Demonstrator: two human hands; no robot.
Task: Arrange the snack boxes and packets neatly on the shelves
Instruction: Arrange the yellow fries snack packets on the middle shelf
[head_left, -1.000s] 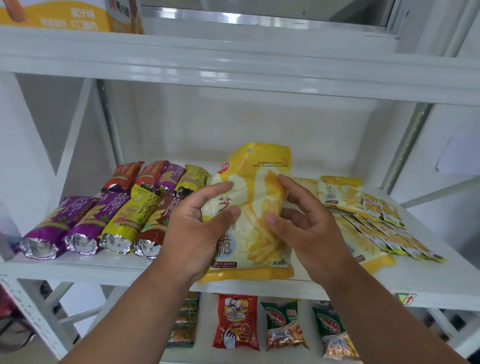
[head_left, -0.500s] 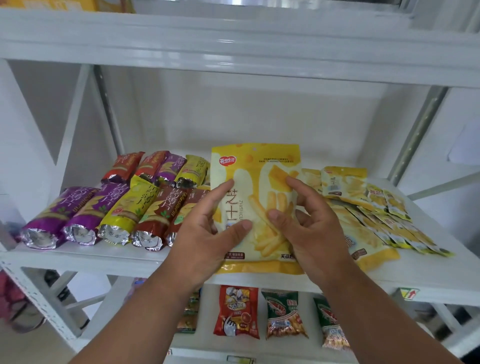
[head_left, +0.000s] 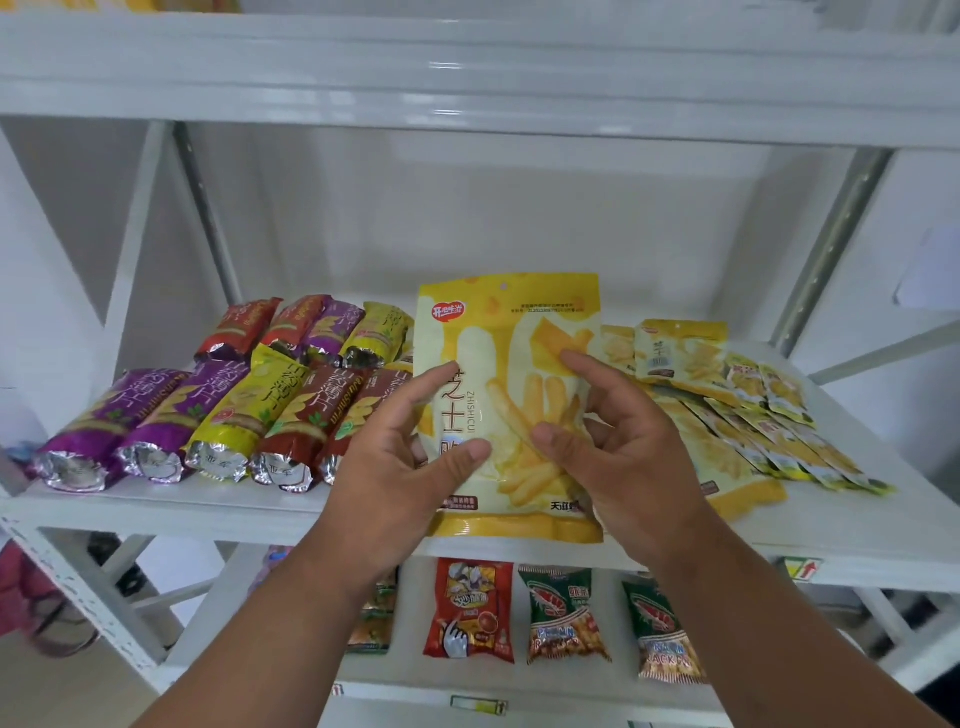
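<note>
Now both hands are holding a yellow snack bag above the shelf edge: the left hand is pinching its left side, and the right hand is curling round its right side, between foil packets and yellow packets.

Shop stockroom: white metal shelving, rows of snack packets, shelf labels.

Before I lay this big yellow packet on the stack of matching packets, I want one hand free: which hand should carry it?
Right hand, I think. The matching yellow packets lie on its side, while the left hand is beside the foil tubes. Both grip the big yellow packet now.
</note>
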